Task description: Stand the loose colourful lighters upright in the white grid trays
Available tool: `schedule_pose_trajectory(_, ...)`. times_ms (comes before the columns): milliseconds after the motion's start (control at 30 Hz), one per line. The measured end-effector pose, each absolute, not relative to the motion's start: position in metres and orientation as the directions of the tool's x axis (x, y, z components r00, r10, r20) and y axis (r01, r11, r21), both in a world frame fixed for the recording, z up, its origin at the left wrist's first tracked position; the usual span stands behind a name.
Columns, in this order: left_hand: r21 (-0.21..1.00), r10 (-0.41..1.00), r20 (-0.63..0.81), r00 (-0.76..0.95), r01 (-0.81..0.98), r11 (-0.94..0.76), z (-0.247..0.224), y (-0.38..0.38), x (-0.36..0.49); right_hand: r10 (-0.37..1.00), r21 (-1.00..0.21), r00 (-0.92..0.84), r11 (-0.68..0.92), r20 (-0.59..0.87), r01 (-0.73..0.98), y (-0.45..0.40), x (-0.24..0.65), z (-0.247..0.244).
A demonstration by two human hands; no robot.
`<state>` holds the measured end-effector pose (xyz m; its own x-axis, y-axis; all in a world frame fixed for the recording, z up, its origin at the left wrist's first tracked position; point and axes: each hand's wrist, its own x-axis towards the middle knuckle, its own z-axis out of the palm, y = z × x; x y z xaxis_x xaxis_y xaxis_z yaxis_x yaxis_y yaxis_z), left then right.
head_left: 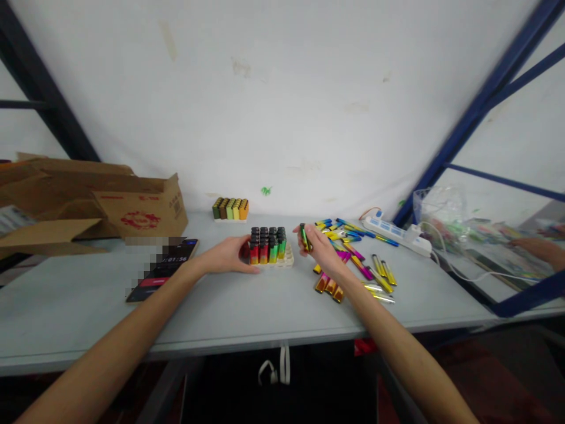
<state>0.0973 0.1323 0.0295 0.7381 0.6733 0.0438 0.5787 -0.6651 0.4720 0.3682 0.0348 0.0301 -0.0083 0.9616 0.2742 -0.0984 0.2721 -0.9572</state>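
Note:
My left hand (228, 254) grips the left end of a white lighter tray (289, 257), thumb at the front and fingers behind. Rows of upright lighters (268, 247) with black tops fill most of it, red and orange on the left, green on the right. Its right-hand holes show bare. Just right of the tray, my right hand (321, 247) pinches a green and gold lighter (305, 237) above the table. Under and beyond that hand lie loose shiny lighters (362, 266) in blue, yellow, magenta and gold. Part of the pile is hidden by my forearm.
Another filled lighter tray (230, 210) stands against the wall. Left are an open cardboard box (141, 206) and a phone (170, 265). A power strip (397, 234) with cables lies at the right. Beyond the blue frame (468, 129), another person's hand (541, 250) shows near plastic-wrapped goods.

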Motion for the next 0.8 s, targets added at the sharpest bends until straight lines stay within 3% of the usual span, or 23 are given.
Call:
schedule_pose_trajectory(233, 0.494, 0.666, 0.06, 0.743, 0.558, -0.667, 0.026, 0.135, 0.097, 0.889, -0.875, 0.091, 0.417, 0.449, 0.245, 0.035, 0.374, 0.025)
schedule_pose_trajectory(400, 0.488, 0.666, 0.055, 0.744, 0.562, -0.668, 0.027, 0.134, 0.098, 0.889, -0.853, 0.077, 0.403, 0.45, 0.331, 0.032, 0.369, 0.023)
schedule_pose_trajectory(567, 0.484, 0.676, 0.052, 0.735, 0.574, -0.661, 0.027, 0.134, 0.098, 0.84, -0.695, 0.009, 0.443, 0.543, 0.566, 0.027, 0.365, 0.025)
schedule_pose_trajectory(800, 0.487, 0.672, 0.062, 0.738, 0.565, -0.665, 0.027, 0.133, 0.098, 0.855, -0.668, -0.088, 0.459, 0.51, 0.586, 0.023, 0.363, 0.03)
